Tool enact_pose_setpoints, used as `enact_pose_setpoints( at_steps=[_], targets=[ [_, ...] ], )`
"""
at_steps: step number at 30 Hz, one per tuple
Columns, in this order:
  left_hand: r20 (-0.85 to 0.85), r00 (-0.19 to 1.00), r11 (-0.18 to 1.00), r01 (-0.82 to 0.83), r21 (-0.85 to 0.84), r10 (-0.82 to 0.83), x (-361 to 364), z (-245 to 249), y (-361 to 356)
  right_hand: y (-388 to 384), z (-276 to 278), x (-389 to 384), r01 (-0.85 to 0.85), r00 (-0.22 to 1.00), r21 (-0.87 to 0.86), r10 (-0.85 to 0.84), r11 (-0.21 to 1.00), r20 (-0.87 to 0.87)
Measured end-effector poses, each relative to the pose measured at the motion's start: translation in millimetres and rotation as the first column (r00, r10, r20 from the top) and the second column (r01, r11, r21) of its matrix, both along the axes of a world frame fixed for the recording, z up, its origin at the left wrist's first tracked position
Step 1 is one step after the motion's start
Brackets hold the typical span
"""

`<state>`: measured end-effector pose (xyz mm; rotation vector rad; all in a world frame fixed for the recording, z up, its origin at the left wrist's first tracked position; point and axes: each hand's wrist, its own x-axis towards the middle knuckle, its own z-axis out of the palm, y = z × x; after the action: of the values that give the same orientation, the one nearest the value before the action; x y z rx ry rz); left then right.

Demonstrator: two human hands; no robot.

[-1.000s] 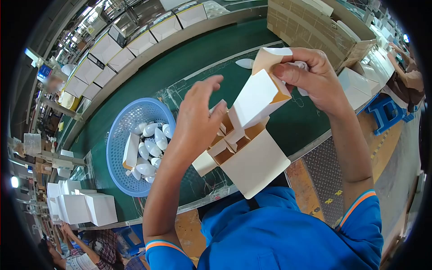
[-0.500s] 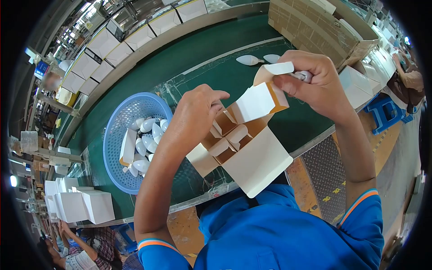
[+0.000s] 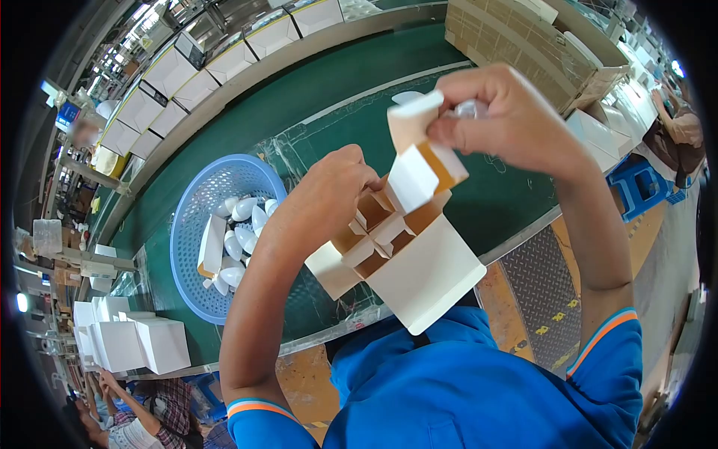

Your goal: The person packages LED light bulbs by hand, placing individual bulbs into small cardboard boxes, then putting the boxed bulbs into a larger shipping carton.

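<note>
An open white box (image 3: 426, 273) with brown inside walls and cardboard dividers stands before me, its front flap folded toward my body. My left hand (image 3: 333, 187) is curled at its far left edge, fingertips partly hidden. My right hand (image 3: 501, 116) grips a small white carton (image 3: 415, 179), its end flap raised, tilted over the box's far right compartment. A whitish, blurred light bulb (image 3: 471, 108) shows between the right fingers. Left of the box, a blue perforated basket (image 3: 187, 273) holds several white candle-shaped bulbs (image 3: 245, 238) and another small carton (image 3: 213, 245).
Beneath everything runs a green work surface (image 3: 329, 90). Another bulb (image 3: 406, 97) lies beyond my right hand. A large brown cardboard box (image 3: 516, 45) stands at the back right. White boxes (image 3: 131, 340) sit at the left, near a seated person (image 3: 142, 411).
My right hand has moved left and slightly away from me, bringing the small carton over the divided box. My left index finger, stretched out before, is now bent down at the box edge.
</note>
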<state>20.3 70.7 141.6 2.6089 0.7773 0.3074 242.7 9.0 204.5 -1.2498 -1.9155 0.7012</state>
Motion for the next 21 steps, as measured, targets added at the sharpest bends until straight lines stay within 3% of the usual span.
enact_pose_setpoints(
  at_steps=[1, 3, 5, 11, 14, 19, 21],
  targets=[
    [0.002, 1.000, 1.000, 0.002, -0.004, -0.002, -0.4, -0.8, -1.1, 0.4, -0.3, -0.3, 0.058, 0.986, -0.073, -0.069, 0.996, -0.155],
    [-0.024, 1.000, 0.998, -0.019, 0.065, 0.020, -0.2, 3.3, -5.7, -0.7, 2.9, 2.9, 0.068, 0.989, -0.043, -0.073, 0.997, -0.125],
    [-0.048, 0.998, 0.997, -0.043, 0.070, 0.046, 0.0, 8.8, -10.4, 0.7, 3.3, 10.3, -0.188, 0.969, -0.126, 0.205, 0.974, 0.140],
    [-0.049, 0.995, 0.995, -0.091, 0.038, 0.092, -5.3, 4.0, -6.6, 8.9, -18.3, 4.0, -0.068, 0.976, -0.096, 0.086, 0.993, 0.201],
    [-0.023, 0.994, 0.994, -0.109, 0.010, 0.110, -5.6, 4.0, -8.1, 10.6, -15.0, -9.2, -0.016, 0.948, -0.072, 0.038, 0.997, 0.315],
    [0.146, 0.985, 0.995, -0.087, -0.052, 0.093, -11.1, -2.0, -6.8, 14.0, -38.6, -12.1, -0.072, 0.873, -0.088, 0.105, 0.994, 0.476],
    [0.158, 0.983, 0.996, -0.085, -0.040, 0.091, -12.3, -3.4, -8.2, 8.4, -44.5, -15.1, -0.109, 0.810, 0.061, 0.053, 0.992, 0.583]
  ],
)
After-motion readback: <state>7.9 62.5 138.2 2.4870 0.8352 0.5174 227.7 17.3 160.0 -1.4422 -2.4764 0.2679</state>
